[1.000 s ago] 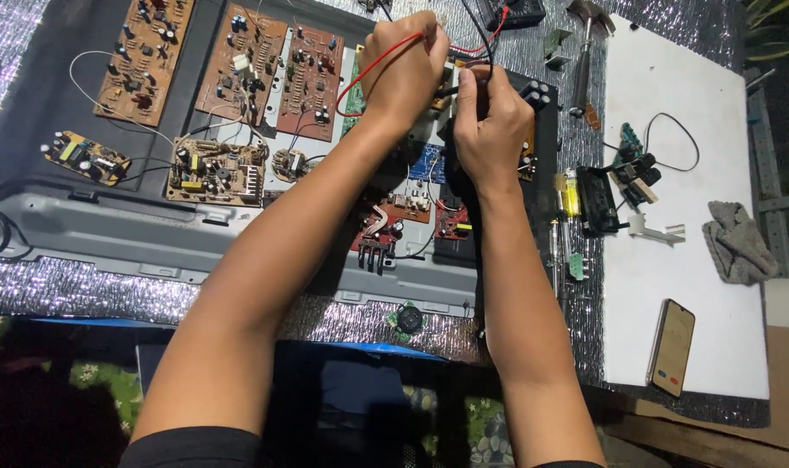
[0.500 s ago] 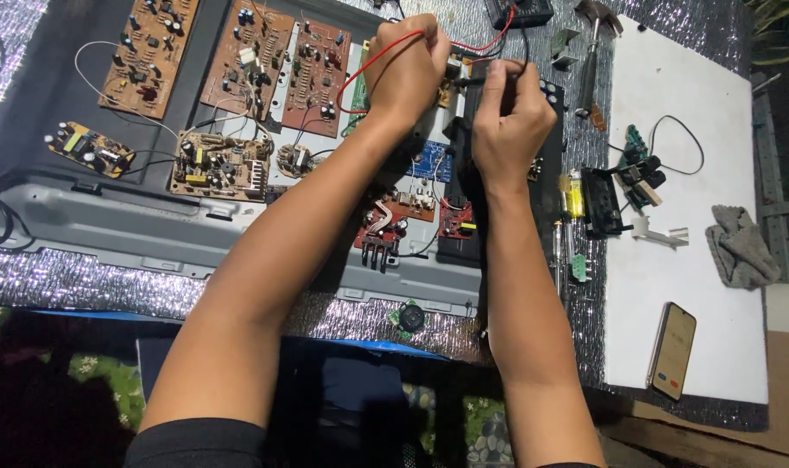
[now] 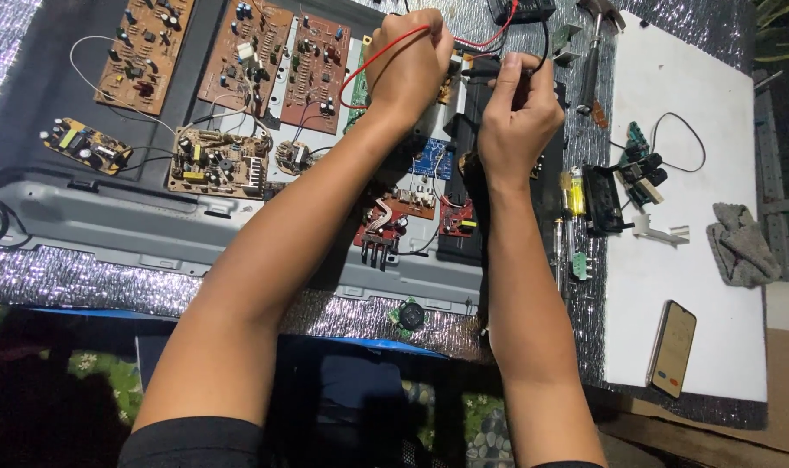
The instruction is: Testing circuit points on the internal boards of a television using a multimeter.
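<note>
Two hands at the far edge of the grey chassis (image 3: pixel 108 221), catalogued as follows

Item: my left hand (image 3: pixel 409 65), fist closed round the red lead (image 3: pixel 386 54), which loops out to the left of the knuckles and runs back over them toward the black meter (image 3: pixel 520 9) at the top edge

Item: my right hand (image 3: pixel 518 113), fingers pinched narrow on the black probe (image 3: pixel 483 73), its tip hidden between my two hands; black lead rising from it to the same meter

Handling, as I judge it: leads light, limp and springy, apt to drag a probe off its mark; probes stiff and slim, best held on the insulated barrel like a pen, well back from the metal tip; boards beneath look brittle, with fine parts easily bent

Container: the chassis, a shallow tray, holds brown boards (image 3: pixel 273 61) along its far left, a small blue board (image 3: pixel 431 163) and red boards (image 3: pixel 381 227) near its middle under my forearms

Outside it, on the white sheet (image 3: pixel 715 286) at the right: phone (image 3: pixel 672 348) near the front corner, grey rag (image 3: pixel 741 243) at the right edge, black connector parts (image 3: pixel 637 173); hammer (image 3: pixel 596 52) at the sheet's far left corner
</note>
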